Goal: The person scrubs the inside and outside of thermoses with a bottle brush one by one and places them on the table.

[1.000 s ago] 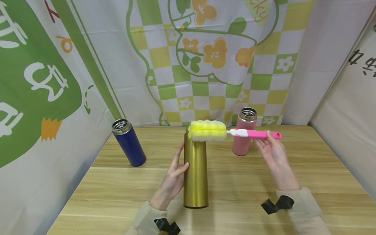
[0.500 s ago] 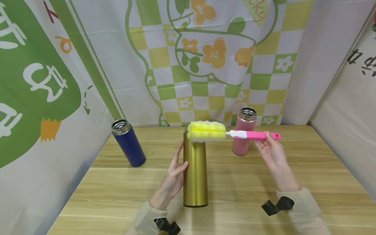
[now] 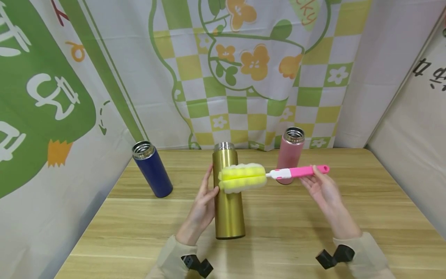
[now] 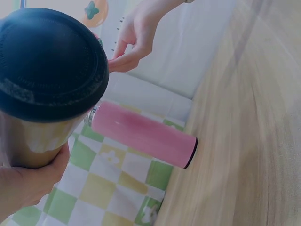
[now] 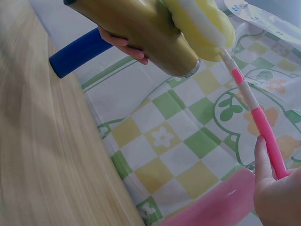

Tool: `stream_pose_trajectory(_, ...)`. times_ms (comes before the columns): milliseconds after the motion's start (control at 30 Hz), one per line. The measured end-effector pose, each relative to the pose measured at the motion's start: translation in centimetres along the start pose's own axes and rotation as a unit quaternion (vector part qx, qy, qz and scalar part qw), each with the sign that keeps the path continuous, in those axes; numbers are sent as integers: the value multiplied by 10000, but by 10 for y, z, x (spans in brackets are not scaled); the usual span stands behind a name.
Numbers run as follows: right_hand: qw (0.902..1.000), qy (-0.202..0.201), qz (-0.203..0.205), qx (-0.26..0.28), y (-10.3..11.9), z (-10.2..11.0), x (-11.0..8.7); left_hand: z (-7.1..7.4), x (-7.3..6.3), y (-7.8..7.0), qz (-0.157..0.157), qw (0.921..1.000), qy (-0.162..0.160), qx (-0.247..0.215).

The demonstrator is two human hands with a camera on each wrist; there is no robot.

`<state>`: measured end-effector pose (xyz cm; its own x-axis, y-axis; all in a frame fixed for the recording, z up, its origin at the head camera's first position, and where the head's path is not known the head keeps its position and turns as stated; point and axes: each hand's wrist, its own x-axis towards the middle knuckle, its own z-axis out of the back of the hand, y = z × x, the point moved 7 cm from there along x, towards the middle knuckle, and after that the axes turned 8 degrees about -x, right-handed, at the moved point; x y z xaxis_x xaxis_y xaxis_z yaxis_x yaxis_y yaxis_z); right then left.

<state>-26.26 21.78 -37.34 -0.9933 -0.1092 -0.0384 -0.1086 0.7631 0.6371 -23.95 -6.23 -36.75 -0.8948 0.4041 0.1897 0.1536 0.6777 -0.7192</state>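
Far left: navy-blue steel flask (image 3: 153, 172), upright on the wood-grain surface (image 3: 278, 232), mouth uncapped, no hand near it.

Next, left hand (image 3: 199, 209): fingers grasping the gold steel flask (image 3: 230, 213), thumb on the near side, other fingers wrapped round the far side (right wrist view). Flask is tilted and lifted off the surface; left wrist view looks up at its black base (image 4: 49, 66). Steel neck (image 3: 224, 146) is bare, no cap on it; opening faces away, so can't see inside.

Centre: sponge bottle brush (image 3: 280, 174) held roughly level, its yellow-and-white sponge head (image 3: 242, 178) across the front of the gold flask, below the neck. Outside the flask, not in it. Touching or just short of it, can't tell.

Right of that: pink steel flask (image 3: 290, 153), upright, uncapped, partly behind the brush handle (image 3: 308, 171).

Far right: right hand (image 3: 324, 190), fingers pinching the pink end of the handle.

Progress, my read: caps off where necks show, flask and brush both in hand; sponge not inserted in any flask. Whether any interior is already brushed can't be judged, so what's left is unclear.
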Motion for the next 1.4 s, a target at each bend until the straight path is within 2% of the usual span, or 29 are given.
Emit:
stream_pose_trajectory(267, 9989, 158, -128, -421, -6, 3, -9, 2, 2, -4, -100, 9999, -115, -47)
stream_pose_trajectory(500, 9962, 591, -117, -631, -9, 2, -13, 4, 2, -7, -256, 9996, -69, -39)
stream_pose_trajectory(767, 9934, 763, -205, -828, -10, 4, -19, 7, 2, -8, -364, 9993, -23, -55)
stream_pose_trajectory(933, 9919, 1008, -180, -754, -11, 4, -21, 7, 2, -9, -376, 9993, -7, -8)
stream_pose_trajectory(1167, 9883, 1349, -47, -708, -10, 2, -21, 8, 1, -9, -202, 9995, -203, -95)
stream_pose_trajectory(1300, 9901, 1346, 123, -392, -4, 5, -19, 12, -2, -6, -114, 9993, -338, -72)
stream_pose_trajectory(1400, 9925, 1197, 161, -163, 2, 10, -18, 15, -2, -3, -171, 9992, -361, 22)
